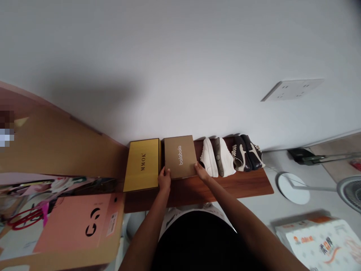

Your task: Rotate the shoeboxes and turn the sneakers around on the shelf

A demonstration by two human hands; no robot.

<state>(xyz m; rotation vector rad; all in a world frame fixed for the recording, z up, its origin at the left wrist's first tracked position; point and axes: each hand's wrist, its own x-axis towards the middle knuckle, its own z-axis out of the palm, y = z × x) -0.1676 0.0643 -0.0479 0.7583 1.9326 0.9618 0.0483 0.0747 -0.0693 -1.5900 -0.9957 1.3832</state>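
Observation:
A brown shoebox (176,154) marked "balabala" sits on the wooden shelf top (234,188), held from both sides. My left hand (164,178) grips its near left corner, the thumb on the lid. At the near right corner, my right hand (201,171) presses against the side with its fingers. Left of this box lies a yellow shoebox (149,163) marked "MMOK", a narrow gap between them. White shoes (209,158) stand to the right of my right hand, and dark shoes with cream trim (241,154) stand beyond them.
A large cardboard carton (70,146) borders the shelf on the left, with a pink box (81,218) nearer me. A wall socket plate (296,89) is at upper right. On the right floor are a round white base (293,188), a fan (349,192) and a white printed package (321,241).

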